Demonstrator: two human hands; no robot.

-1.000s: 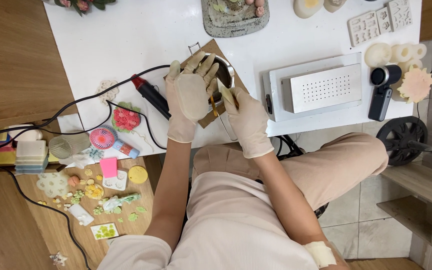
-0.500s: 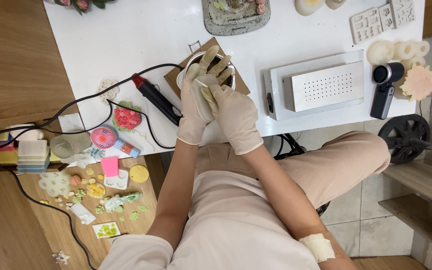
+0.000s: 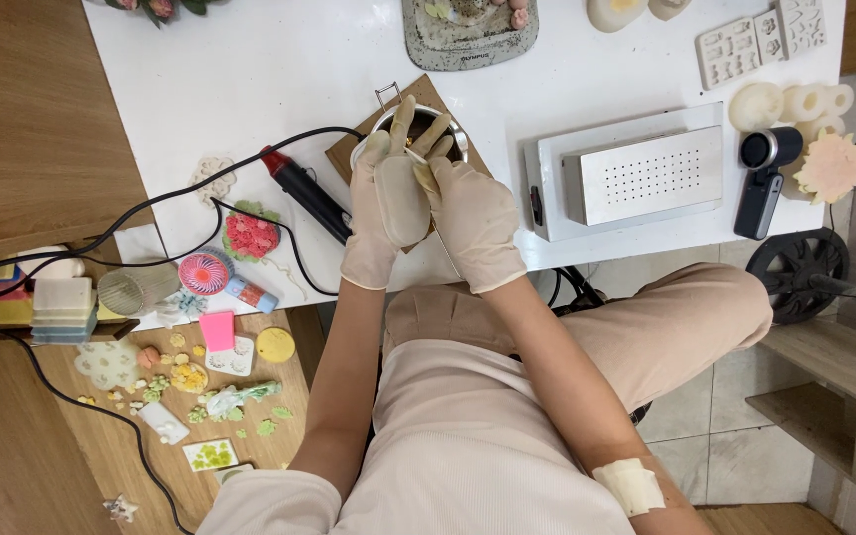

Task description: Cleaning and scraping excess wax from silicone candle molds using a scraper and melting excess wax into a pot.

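Both my hands wear cream gloves and meet over a small metal pot (image 3: 451,127) that stands on a brown board (image 3: 347,157) on the white table (image 3: 200,89). My left hand (image 3: 371,243) cups a pale cream oval piece (image 3: 400,198) from the left. My right hand (image 3: 480,226) grips the same piece from the right, fingertips at its upper edge above the pot's rim. The pot's inside is mostly hidden behind my fingers.
A black and red corded tool (image 3: 304,193) lies left of the board. A white appliance with a perforated metal top (image 3: 636,173) sits to the right, and a black handheld device (image 3: 760,178) beside it. Moulds (image 3: 755,45), a red flower piece (image 3: 250,236) and several small pieces (image 3: 200,376) lie around.
The cream piece has turned from a broad round face to a narrower oval. My hands have closed together around it and shifted slightly over the pot.
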